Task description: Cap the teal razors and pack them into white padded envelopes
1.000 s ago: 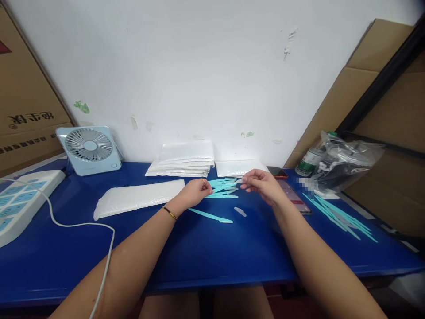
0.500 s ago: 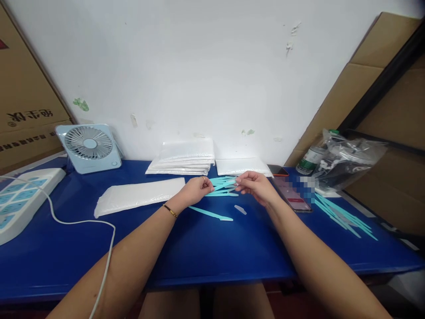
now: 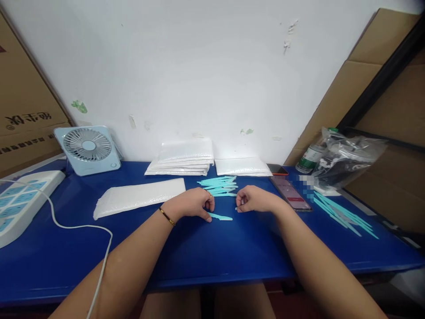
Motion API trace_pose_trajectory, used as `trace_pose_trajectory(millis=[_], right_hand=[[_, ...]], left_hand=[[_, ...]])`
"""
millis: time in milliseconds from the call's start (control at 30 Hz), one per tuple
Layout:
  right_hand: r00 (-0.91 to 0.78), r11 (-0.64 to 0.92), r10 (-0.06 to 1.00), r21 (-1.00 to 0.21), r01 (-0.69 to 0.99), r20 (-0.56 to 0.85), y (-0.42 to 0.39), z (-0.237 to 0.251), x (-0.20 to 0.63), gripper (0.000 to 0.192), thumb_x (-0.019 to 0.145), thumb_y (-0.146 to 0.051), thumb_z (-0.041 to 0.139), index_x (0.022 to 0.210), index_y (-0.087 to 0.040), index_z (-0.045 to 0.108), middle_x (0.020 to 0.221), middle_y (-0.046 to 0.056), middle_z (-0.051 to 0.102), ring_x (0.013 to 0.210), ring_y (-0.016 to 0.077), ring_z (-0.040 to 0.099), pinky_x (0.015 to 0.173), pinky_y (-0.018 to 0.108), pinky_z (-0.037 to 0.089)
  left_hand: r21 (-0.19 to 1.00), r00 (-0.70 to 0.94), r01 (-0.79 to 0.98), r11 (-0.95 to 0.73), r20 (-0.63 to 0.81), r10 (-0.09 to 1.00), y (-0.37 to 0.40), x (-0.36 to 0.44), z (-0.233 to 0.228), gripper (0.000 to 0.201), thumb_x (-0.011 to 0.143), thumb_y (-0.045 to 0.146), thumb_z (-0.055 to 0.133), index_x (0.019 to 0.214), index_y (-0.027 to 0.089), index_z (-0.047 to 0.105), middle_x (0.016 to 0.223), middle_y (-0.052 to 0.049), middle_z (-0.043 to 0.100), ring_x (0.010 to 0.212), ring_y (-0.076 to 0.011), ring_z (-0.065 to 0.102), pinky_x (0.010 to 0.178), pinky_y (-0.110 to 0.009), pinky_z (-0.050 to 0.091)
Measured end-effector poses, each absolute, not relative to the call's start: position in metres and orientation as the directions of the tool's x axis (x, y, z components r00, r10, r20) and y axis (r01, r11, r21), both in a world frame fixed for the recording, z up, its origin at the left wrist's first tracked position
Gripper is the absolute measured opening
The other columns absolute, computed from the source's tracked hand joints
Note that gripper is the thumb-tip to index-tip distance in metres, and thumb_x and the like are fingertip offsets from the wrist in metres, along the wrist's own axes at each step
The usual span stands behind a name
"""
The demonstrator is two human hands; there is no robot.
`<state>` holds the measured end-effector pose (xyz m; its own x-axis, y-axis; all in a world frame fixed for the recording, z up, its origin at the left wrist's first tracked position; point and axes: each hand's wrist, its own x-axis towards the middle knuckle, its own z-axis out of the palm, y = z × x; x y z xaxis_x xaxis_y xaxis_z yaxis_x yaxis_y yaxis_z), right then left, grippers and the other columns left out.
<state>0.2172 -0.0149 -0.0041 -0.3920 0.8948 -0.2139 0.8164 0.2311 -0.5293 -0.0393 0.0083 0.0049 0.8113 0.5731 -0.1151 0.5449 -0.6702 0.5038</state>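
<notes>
Near the middle of the blue table, my left hand (image 3: 199,204) has its thumb and fingers at the handle of a turquoise eyebrow razor (image 3: 222,217) that lies flat. The razor's blade end points right; its handle end is hidden under the hand. To the right, my right hand (image 3: 254,199) pinches a small translucent blade cover (image 3: 237,208), mostly hidden by the fingertips. Just beyond both hands lies a loose pile of turquoise eyebrow razors (image 3: 219,184). The two hands are apart.
White padded mailers (image 3: 186,155) are stacked by the wall, another (image 3: 244,166) beside them and one (image 3: 139,195) at left. A fan (image 3: 88,148), power strip (image 3: 29,201) and cable stand left. A phone (image 3: 292,193), bottle (image 3: 310,158), plastic bag (image 3: 348,159) and more razors (image 3: 345,215) lie right.
Both hands have drawn back toward me from the pile of razors. The left has come down to the single razor, and the right has taken up the blade cover from the table.
</notes>
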Motion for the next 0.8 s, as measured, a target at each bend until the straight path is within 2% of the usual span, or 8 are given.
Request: trace_pose_trajectory(millis=[100,200,267,400,533,800], right_hand=[[-0.343,0.155,0.927,-0.68,0.717,-0.15,-0.014,-0.007,0.217,0.015,0.064,-0.026,0.068,0.074,-0.018,0.061,0.059,-0.001,0.062,0.052,0.0128,0.057,0.047,0.023,0.043],[-0.343,0.077,0.936,-0.9,0.43,-0.083,-0.012,-0.004,0.219,0.024,0.068,-0.031,0.069,0.084,-0.017,0.057,0.065,0.001,0.065,0.06,0.0152,0.064,0.055,0.026,0.051],[-0.319,0.065,0.947,-0.959,0.275,-0.027,-0.011,0.0,0.22,0.027,0.068,-0.035,0.072,0.082,-0.017,0.057,0.07,0.003,0.068,0.069,0.0169,0.067,0.06,0.027,0.053],[-0.201,0.094,0.978,-0.986,0.139,0.065,-0.011,0.004,0.221,0.029,0.063,-0.034,0.077,0.073,-0.016,0.057,0.072,0.004,0.07,0.072,0.0171,0.068,0.054,0.021,0.048],[-0.186,0.086,0.98,-0.992,0.087,0.069,-0.011,0.001,0.217,0.027,0.063,-0.031,0.078,0.071,-0.016,0.057,0.069,0.004,0.071,0.068,0.0149,0.067,0.051,0.019,0.045],[-0.163,0.09,0.983,-0.995,0.053,0.08,-0.012,0.002,0.212,0.027,0.062,-0.03,0.079,0.069,-0.016,0.058,0.067,0.002,0.071,0.062,0.0123,0.065,0.049,0.018,0.042]], left_hand=[[0.486,0.814,0.543,-0.685,-0.103,0.572,0.006,-0.035,0.004,0.008,0.072,0.027,0.061,0.073,0.021,0.067,0.069,0.0,0.065,0.061,-0.0142,0.055,0.053,-0.024,0.035],[0.411,0.798,0.556,-0.723,-0.021,0.602,0.006,-0.032,0.004,0.012,0.071,0.019,0.054,0.068,0.019,0.065,0.064,0.0,0.064,0.056,-0.0131,0.052,0.053,-0.024,0.033],[0.401,0.768,0.572,-0.716,0.045,0.639,0.008,-0.033,0.005,0.014,0.072,0.018,0.051,0.069,0.018,0.065,0.064,-0.001,0.064,0.057,-0.013,0.053,0.054,-0.023,0.034],[0.506,0.711,0.559,-0.657,0.115,0.694,0.014,-0.036,0.003,0.017,0.075,0.023,0.049,0.076,0.017,0.066,0.072,-0.001,0.066,0.062,-0.0123,0.056,0.057,-0.021,0.039],[0.598,0.681,0.528,-0.603,0.127,0.722,0.017,-0.038,-0.001,0.018,0.076,0.027,0.05,0.079,0.016,0.065,0.073,-0.001,0.066,0.063,-0.0121,0.057,0.058,-0.021,0.041],[0.644,0.662,0.506,-0.573,0.135,0.737,0.02,-0.036,-0.004,0.02,0.078,0.032,0.052,0.081,0.017,0.064,0.074,-0.001,0.066,0.064,-0.0124,0.057,0.059,-0.021,0.042]])
